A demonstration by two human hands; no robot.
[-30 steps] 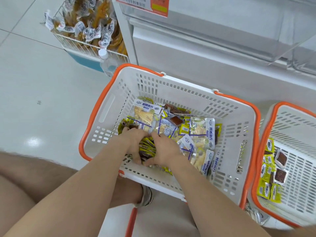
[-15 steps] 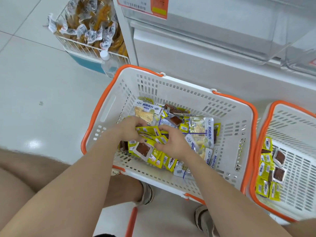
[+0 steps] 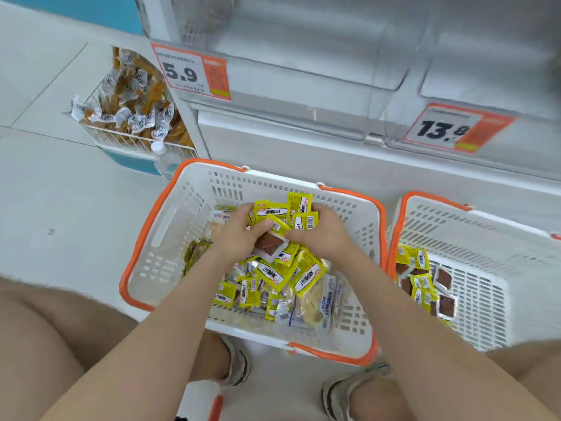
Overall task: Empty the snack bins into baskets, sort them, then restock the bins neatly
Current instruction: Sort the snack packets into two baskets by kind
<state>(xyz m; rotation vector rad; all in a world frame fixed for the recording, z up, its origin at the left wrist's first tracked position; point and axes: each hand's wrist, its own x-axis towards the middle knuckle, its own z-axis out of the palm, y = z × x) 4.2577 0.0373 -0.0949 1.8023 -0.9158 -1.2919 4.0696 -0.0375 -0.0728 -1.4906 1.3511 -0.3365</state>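
My left hand [image 3: 239, 235] and right hand [image 3: 324, 238] clutch yellow snack packets [image 3: 282, 214] together over the orange-rimmed basket [image 3: 145, 238] on the pale tiled shop floor [image 3: 60, 208], beneath what look like clear shelf bins [image 3: 303, 71].

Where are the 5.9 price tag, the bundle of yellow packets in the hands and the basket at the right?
5.9 price tag [image 3: 182, 73]: head view, on its printed digits.
bundle of yellow packets [image 3: 273, 212]: head view, on the top packet's label.
right basket [image 3: 513, 241]: head view, on its bare far wall.
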